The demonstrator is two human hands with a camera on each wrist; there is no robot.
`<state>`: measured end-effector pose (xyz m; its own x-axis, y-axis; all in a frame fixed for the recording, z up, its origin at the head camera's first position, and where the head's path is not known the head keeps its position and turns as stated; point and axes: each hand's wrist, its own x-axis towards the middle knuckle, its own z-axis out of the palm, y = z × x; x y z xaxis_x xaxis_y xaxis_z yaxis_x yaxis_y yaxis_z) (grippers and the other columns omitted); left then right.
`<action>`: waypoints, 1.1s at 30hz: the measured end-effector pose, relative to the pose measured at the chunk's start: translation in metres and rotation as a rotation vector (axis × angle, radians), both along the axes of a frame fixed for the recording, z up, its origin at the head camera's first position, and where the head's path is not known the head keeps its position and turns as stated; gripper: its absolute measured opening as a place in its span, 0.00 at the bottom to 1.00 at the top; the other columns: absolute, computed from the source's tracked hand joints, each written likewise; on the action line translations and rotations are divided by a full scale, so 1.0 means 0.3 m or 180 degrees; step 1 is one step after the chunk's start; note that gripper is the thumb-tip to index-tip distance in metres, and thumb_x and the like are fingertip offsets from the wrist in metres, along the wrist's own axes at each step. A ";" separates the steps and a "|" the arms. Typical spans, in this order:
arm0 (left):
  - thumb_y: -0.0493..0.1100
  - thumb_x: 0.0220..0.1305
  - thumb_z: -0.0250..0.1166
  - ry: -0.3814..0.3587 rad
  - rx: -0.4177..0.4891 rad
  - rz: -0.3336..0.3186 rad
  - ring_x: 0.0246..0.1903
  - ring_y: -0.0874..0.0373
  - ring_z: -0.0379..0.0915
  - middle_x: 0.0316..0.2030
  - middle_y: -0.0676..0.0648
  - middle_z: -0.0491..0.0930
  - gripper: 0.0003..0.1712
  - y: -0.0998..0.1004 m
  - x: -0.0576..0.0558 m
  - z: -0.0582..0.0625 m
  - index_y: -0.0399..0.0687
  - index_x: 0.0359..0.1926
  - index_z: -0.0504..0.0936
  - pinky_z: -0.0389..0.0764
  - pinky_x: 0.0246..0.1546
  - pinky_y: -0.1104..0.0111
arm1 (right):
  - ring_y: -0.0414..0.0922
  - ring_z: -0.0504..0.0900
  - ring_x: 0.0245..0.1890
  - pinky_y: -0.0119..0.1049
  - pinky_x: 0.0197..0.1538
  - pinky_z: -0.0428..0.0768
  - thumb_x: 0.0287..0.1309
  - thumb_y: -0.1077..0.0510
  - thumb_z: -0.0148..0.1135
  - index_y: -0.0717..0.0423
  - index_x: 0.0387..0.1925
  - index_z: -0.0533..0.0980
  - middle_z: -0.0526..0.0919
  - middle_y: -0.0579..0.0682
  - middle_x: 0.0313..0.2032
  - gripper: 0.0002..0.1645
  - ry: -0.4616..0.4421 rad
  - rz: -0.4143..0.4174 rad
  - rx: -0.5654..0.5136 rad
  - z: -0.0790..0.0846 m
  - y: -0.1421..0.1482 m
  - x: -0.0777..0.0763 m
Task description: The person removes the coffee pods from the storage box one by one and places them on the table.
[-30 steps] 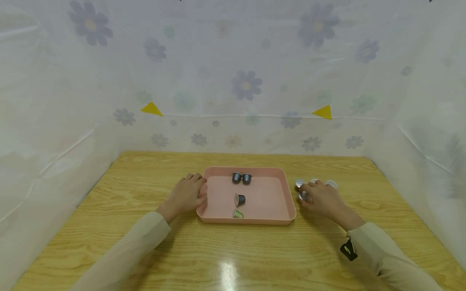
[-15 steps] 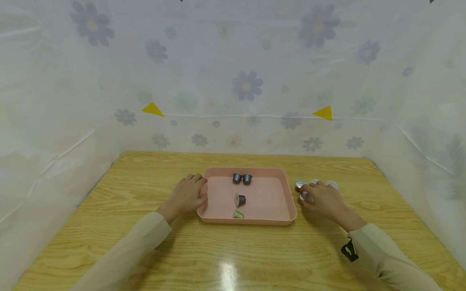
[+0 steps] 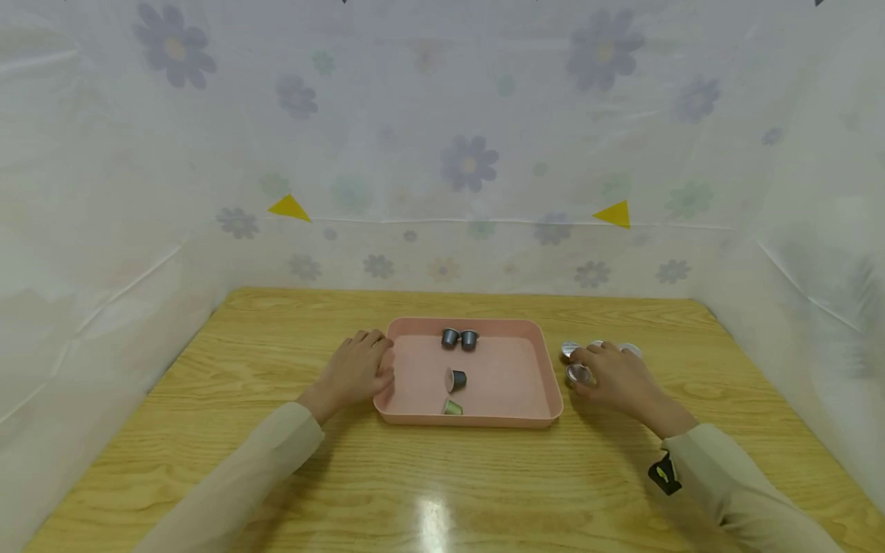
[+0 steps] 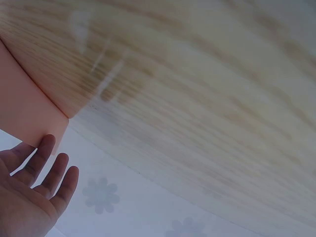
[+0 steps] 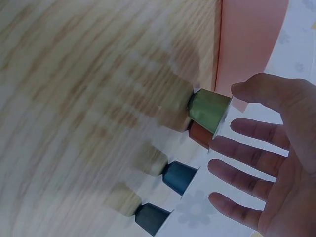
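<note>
A pink tray [image 3: 512, 376] stands mid-table, holding several coffee capsules: two dark ones [image 3: 459, 339] at the back, a dark one [image 3: 457, 379] on its side, and a green one [image 3: 452, 408] partly behind the front wall. My left hand [image 3: 353, 369] rests against the tray's left wall; its fingers lie loosely extended in the left wrist view. Right of the tray, my right hand [image 3: 614, 380] has thumb and fingers around the lid of a standing green capsule [image 5: 210, 109]. Its fingers are nearly straight, and whether they touch the lid is hard to tell.
Beyond the green capsule stand a brown capsule [image 5: 199, 134], a blue capsule [image 5: 180, 177] and a dark capsule [image 5: 151, 218], lids up. My right hand partly covers them in the head view. Flowered white sheeting [image 3: 415, 115] encloses the wooden table [image 3: 387, 484] at the back and sides.
</note>
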<state>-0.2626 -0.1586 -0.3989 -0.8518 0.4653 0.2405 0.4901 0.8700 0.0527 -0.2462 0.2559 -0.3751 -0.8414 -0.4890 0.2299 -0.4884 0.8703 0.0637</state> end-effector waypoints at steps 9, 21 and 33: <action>0.51 0.57 0.58 0.0014 -0.0037 0.0002 0.50 0.46 0.68 0.48 0.44 0.73 0.25 0.000 -0.001 0.002 0.41 0.52 0.75 0.73 0.48 0.53 | 0.51 0.77 0.34 0.39 0.23 0.71 0.50 0.50 0.61 0.53 0.42 0.78 0.82 0.53 0.38 0.18 0.0005 0.0019 -0.0058 0.028 -0.018 -0.015; 0.51 0.57 0.57 -0.0031 -0.0060 0.0043 0.51 0.46 0.68 0.48 0.45 0.73 0.25 0.000 -0.001 -0.001 0.42 0.52 0.74 0.72 0.50 0.53 | 0.44 0.72 0.31 0.36 0.27 0.67 0.50 0.47 0.63 0.52 0.43 0.77 0.77 0.43 0.28 0.20 -0.0046 0.0164 -0.0091 0.064 -0.084 -0.023; 0.51 0.57 0.58 -0.0061 -0.0057 0.0053 0.51 0.46 0.68 0.50 0.45 0.73 0.25 0.002 -0.003 0.000 0.42 0.53 0.74 0.72 0.50 0.52 | 0.51 0.76 0.41 0.48 0.38 0.77 0.47 0.48 0.65 0.53 0.47 0.75 0.81 0.51 0.42 0.25 0.0023 0.0379 -0.0020 0.056 -0.165 -0.035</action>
<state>-0.2634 -0.1581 -0.3988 -0.8639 0.4551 0.2157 0.4746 0.8790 0.0464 -0.2567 0.2063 -0.3582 -0.7757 -0.5840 0.2392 -0.5880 0.8065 0.0622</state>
